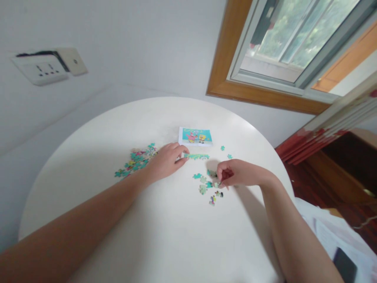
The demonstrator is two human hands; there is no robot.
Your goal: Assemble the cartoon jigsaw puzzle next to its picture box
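My left hand [167, 160] lies on the table with its thumb and forefinger apart, the fingertips at the left end of a joined strip of puzzle pieces [198, 156]. Its fingers are not wrapped round anything. A heap of loose puzzle pieces [135, 161] is beside and partly behind that hand. My right hand [240, 173] is closed in a pinch low over a small scatter of pieces [203, 189]; a puzzle piece shows at its fingertips, partly hidden. Behind the strip lies a picture card [196, 136] with cartoon figures on a turquoise ground.
Two single pieces lie to the right of the card, one of them a turquoise piece [222, 148]. The round white table [176, 243] meets the wall at the back. At lower right, a dark phone-like object [344, 265] lies on a pale surface beside the table.
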